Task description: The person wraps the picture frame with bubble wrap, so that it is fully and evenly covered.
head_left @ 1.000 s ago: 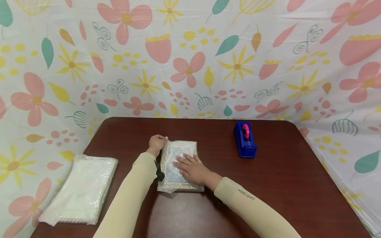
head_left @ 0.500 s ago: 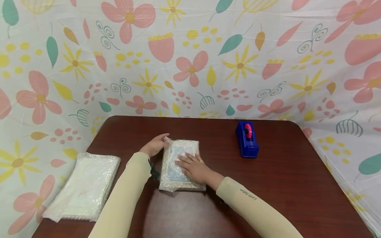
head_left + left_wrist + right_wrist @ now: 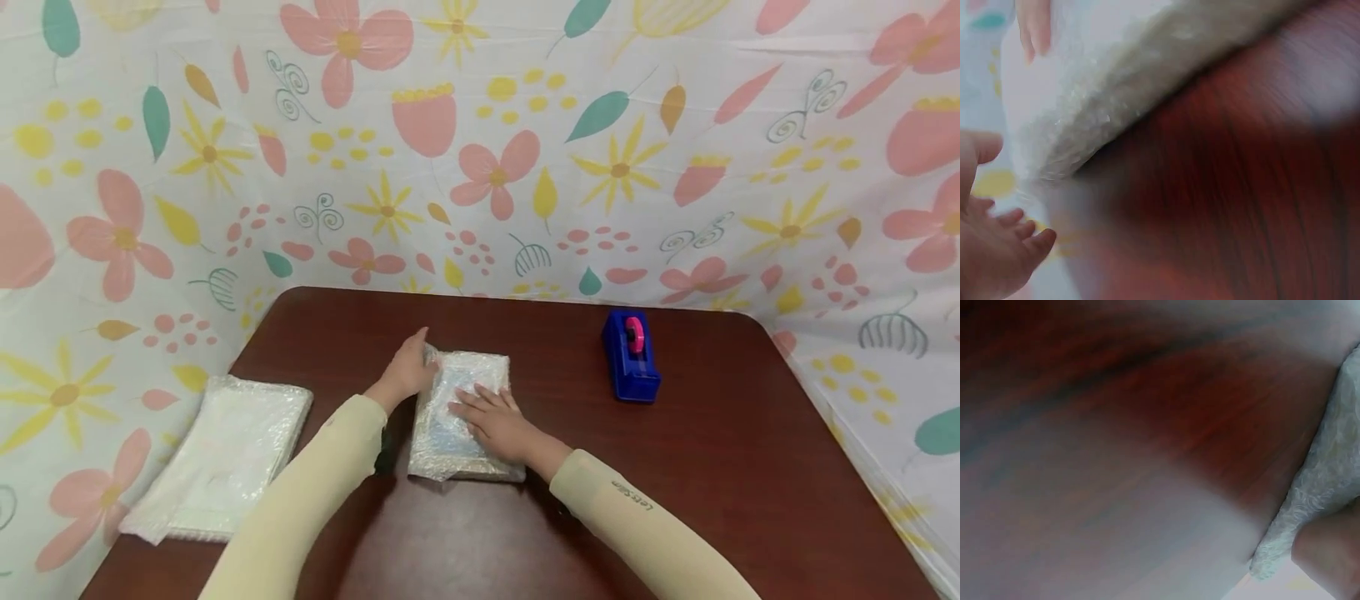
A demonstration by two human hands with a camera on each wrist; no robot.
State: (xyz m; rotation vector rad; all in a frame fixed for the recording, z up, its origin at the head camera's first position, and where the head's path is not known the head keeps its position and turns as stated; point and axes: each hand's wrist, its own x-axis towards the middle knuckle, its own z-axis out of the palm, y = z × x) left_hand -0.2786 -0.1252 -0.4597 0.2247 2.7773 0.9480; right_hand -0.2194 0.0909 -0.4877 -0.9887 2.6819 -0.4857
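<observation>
A flat rectangular package in bubble wrap (image 3: pixel 442 446), pale blue showing through its middle, lies on the dark red-brown table. My right hand (image 3: pixel 498 427) rests on its upper face with fingers spread. Beside its far left corner is my left hand (image 3: pixel 407 368), thumb pointing away from me. The left wrist view has that left hand (image 3: pixel 997 253) with loosely bent fingers next to the package's wrapped end (image 3: pixel 1079 134), nothing visible between them. Only part of the right hand (image 3: pixel 1329 547) and the wrapped edge (image 3: pixel 1329 465) appear in the right wrist view.
A larger bubble-wrapped stack (image 3: pixel 232 454) lies at the table's left edge. A blue tape dispenser (image 3: pixel 630 358) with a pink-cored roll stands at the back right. A floral curtain (image 3: pixel 495 108) hangs behind the table (image 3: pixel 712 433).
My left hand has let go of the wrap at the far left corner, its fingers loosening. The right hand stays on the package. The head view has shifted slightly.
</observation>
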